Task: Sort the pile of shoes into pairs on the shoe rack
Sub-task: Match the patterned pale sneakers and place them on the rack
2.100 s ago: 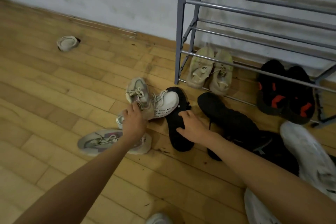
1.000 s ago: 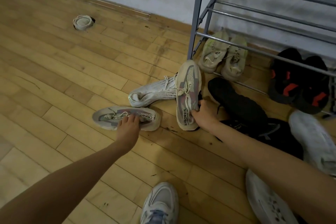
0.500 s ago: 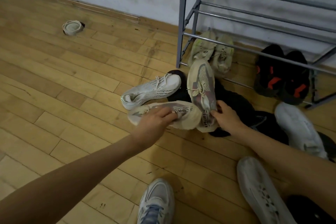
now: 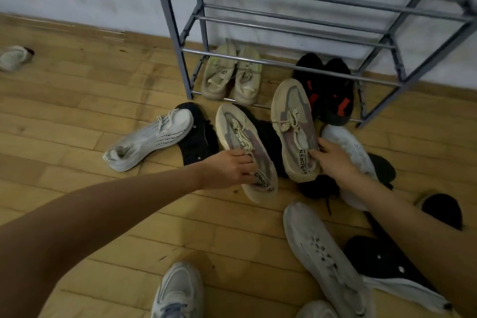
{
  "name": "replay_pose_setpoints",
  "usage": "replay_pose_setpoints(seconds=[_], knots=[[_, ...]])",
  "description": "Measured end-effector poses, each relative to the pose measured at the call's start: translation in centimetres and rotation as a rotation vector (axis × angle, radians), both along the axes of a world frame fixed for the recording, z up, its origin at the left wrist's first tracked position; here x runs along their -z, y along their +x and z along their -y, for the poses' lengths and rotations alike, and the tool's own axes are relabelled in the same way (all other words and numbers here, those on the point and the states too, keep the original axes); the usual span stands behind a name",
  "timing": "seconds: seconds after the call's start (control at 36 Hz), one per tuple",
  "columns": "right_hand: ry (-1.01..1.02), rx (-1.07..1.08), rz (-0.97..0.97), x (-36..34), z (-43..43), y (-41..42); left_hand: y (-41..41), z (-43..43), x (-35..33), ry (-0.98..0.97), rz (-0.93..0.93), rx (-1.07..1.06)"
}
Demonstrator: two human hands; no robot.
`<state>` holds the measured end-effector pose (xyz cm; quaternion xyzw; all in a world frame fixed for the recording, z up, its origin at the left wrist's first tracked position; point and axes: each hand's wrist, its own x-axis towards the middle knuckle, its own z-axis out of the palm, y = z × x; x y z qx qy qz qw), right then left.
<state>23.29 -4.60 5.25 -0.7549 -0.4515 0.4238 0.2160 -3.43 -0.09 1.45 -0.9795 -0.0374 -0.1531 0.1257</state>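
1. Floor (image 4: 77,116): wood planks that carry everything listed here.
2. Shoe rack (image 4: 175,41): grey metal rails, upper centre to upper right of the frame, against the wall. Its upper tiers hold nothing that I can see. The lowest bay holds two finished pairs, toes inward. I cannot tell whether they rest on the rails or on the floor.
   - Beige pair (image 4: 232,72): left of the bay, side by side.
   - Black-and-red pair (image 4: 333,90): right of the bay.
3. Pile of shoes (image 4: 271,137): centre to lower right of the frame, unsorted black and white shoes overlapping one another. A white knit trainer (image 4: 152,137) lies on its side at the pile's left edge, across a black sole.
4. First grey-and-pink trainer (image 4: 240,137): centre of the frame. I have it by the heel end with the toe aimed at the rack.
5. Second grey-and-pink trainer (image 4: 294,121): just to the right of the first, same pattern and lettering. The two lie parallel, I judge to confirm the match and load them together beside the black-and-red pair.
6. My left hand (image 4: 229,169): fingers curled round the first trainer's collar.
7. My right hand (image 4: 335,160): gripping the second trainer's heel.
8. Stray pale shoe (image 4: 13,58): far upper left of the frame, well apart from the rest.
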Motion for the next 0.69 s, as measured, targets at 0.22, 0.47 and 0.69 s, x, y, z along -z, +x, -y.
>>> replay_pose_setpoints(seconds=[0.22, 0.47, 0.69], knots=[[-0.043, 0.1, -0.239, 0.7, 1.3, 0.8, 2.2, -0.6, 1.4, -0.106, -0.12, -0.262], [0.01, 0.009, -0.342, 0.8, 1.0, -4.6, 2.8, 2.9, -0.7, -1.495, 0.515, -0.97], [-0.027, -0.168, -0.367, 0.7, 1.0, -9.4, 0.5, 4.1, -1.0, -1.889, 0.827, -1.066]])
